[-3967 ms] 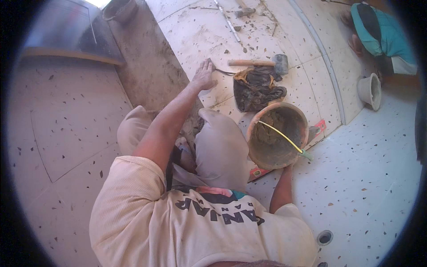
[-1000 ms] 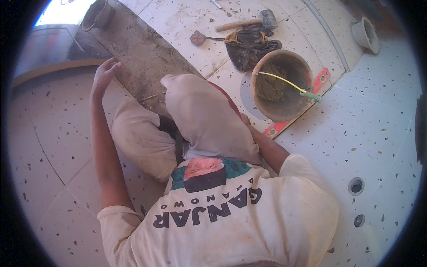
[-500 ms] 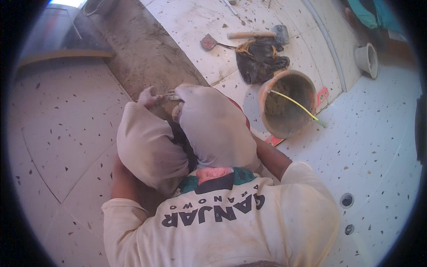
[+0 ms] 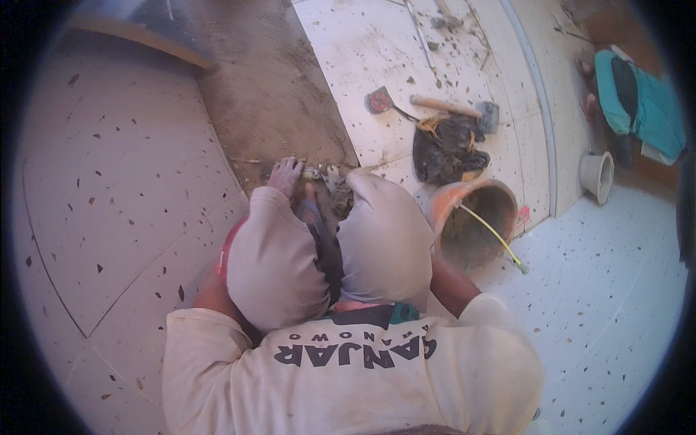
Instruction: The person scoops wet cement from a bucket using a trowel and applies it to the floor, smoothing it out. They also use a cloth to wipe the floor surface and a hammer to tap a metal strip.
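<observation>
At the far left, pale speckled floor tiles (image 4: 123,181) are laid, with a thin joint curving between them. Further right, a strip of bare grey mortar bed (image 4: 268,87) is seen running up the picture from the squatting person's knees (image 4: 279,268).

The left hand (image 4: 285,176) is seen at the near end of this strip, just above the left knee. Its fingers are curled downward and pressed onto the mortar edge; whether anything is pinched in them cannot be told. The right hand is hidden behind the right knee, so its state cannot be told.

Just beside the left hand, small lumps of grey mortar (image 4: 330,177) are seen lying at the edge of the strip.

To the right, on dirty white tiles, a trowel (image 4: 380,101) is laid, then a hammer (image 4: 457,109) and a dark crumpled bag (image 4: 446,148). Below these, an orange bucket (image 4: 475,225) is stood near the right knee, with a yellow stick (image 4: 496,235) leaning across it. At the far right, a white pot (image 4: 597,176) is stood near another person in a teal garment (image 4: 638,101).
</observation>
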Demonstrator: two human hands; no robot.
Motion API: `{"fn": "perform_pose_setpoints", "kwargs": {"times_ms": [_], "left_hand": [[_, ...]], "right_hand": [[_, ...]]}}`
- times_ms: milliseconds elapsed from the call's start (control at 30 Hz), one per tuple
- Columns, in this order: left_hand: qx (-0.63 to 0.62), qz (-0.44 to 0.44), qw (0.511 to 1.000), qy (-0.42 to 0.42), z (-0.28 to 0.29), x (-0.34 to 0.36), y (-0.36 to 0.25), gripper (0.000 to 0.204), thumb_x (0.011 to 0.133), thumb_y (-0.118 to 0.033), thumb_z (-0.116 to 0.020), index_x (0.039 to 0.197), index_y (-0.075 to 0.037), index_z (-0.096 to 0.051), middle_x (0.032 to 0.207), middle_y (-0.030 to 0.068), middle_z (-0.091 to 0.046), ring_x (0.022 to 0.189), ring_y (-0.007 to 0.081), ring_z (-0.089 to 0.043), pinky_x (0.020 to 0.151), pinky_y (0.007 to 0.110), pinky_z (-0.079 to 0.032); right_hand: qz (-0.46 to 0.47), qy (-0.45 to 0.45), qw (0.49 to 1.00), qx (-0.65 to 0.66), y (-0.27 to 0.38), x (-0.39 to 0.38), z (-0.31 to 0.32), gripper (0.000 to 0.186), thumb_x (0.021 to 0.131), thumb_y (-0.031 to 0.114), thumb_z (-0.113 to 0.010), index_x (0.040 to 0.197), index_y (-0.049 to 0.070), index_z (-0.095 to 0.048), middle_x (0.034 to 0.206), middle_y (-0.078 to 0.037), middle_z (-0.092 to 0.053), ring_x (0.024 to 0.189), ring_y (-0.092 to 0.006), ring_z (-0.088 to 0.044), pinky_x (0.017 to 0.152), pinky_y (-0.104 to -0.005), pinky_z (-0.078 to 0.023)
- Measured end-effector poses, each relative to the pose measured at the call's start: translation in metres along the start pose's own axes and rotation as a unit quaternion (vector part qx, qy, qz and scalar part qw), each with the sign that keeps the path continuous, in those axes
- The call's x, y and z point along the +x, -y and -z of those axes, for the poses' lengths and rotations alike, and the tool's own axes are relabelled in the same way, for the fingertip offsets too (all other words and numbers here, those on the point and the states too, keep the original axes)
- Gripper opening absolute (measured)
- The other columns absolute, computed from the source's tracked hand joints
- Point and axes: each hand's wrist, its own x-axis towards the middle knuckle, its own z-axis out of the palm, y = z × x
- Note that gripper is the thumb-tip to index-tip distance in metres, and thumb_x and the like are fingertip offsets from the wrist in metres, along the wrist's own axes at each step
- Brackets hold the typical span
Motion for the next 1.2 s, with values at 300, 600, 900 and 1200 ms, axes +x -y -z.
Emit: {"fn": "perform_pose_setpoints", "kwargs": {"times_ms": [300,600,900,1200], "left_hand": [[0.019,0.003,0.999,-0.04,-0.009,0.016,0.015,0.038,0.078,-0.013,-0.06,0.115,-0.008,-0.059,0.116,0.0137,-0.056,0.116,0.0319,-0.051,0.096,0.045,-0.043],[-0.068,0.124,0.988,-0.06,0.005,0.02,0.047,0.034,0.074,-0.017,-0.067,0.106,-0.006,-0.063,0.114,0.0137,-0.056,0.117,0.0318,-0.05,0.099,0.047,-0.042],[-0.217,0.386,0.884,-0.151,0.085,0.107,0.118,0.117,0.073,-0.04,-0.079,0.155,-0.004,-0.003,0.161,0.0225,0.002,0.149,0.0393,0.005,0.118,0.059,-0.006],[-0.254,0.472,0.844,0.001,0.131,0.129,0.127,0.143,0.062,-0.056,-0.084,0.153,-0.007,0.015,0.161,0.0177,0.018,0.147,0.0363,0.02,0.113,0.064,0.007]], "right_hand": [[-0.155,0.017,0.984,-0.085,-0.098,0.027,-0.027,0.045,0.089,0.029,-0.063,0.126,0.004,-0.056,0.108,-0.025,-0.064,0.1,-0.0415,-0.062,0.082,-0.0427,-0.05],[-0.084,-0.047,0.985,-0.143,-0.127,0.153,0.027,0.047,0.083,0.034,-0.061,0.117,0.002,-0.063,0.094,-0.028,-0.068,0.091,-0.0423,-0.067,0.083,-0.0477,-0.052],[-0.133,-0.072,0.987,0.057,-0.042,0.287,0.055,0.044,0.079,0.022,-0.059,0.114,-0.005,-0.063,0.076,-0.015,-0.067,0.064,-0.0172,-0.065,0.059,-0.0335,-0.053],[0.003,-0.142,0.989,-0.03,0.045,0.474,0.034,0.051,0.077,0.025,-0.065,0.119,-0.004,-0.062,0.093,-0.021,-0.07,0.08,-0.028,-0.069,0.076,-0.0358,-0.054]]}}
